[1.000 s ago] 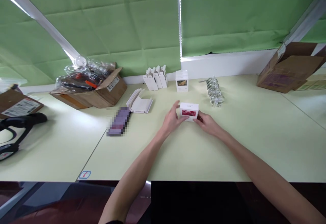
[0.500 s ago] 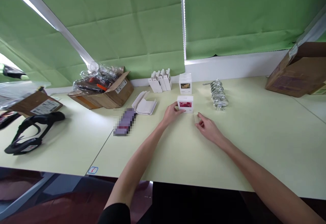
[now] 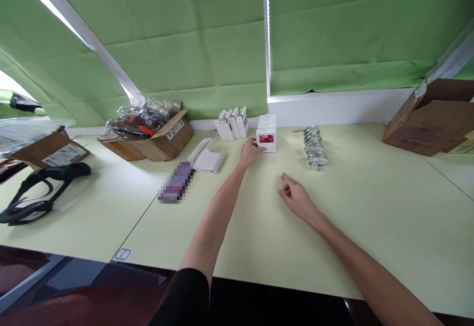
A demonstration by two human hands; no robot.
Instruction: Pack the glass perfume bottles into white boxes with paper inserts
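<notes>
My feed was bright over the bench (image 3: 259, 247), dark below.
White light entered between the green blinds (image 3: 344, 29) and glare bleached the bench's left side; shadows fell soft. The wide lens stretched the edges, I couldn't read small print on the white box (image 3: 266, 140), and blocky pixels masked a purple shape (image 3: 176, 183).

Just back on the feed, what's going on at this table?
The person's left hand holds a small white box with a red picture, just in front of another white box. The right hand is apart from it, nearer the person. Slim white cartons stand to the left; shiny items lie to the right.
</notes>
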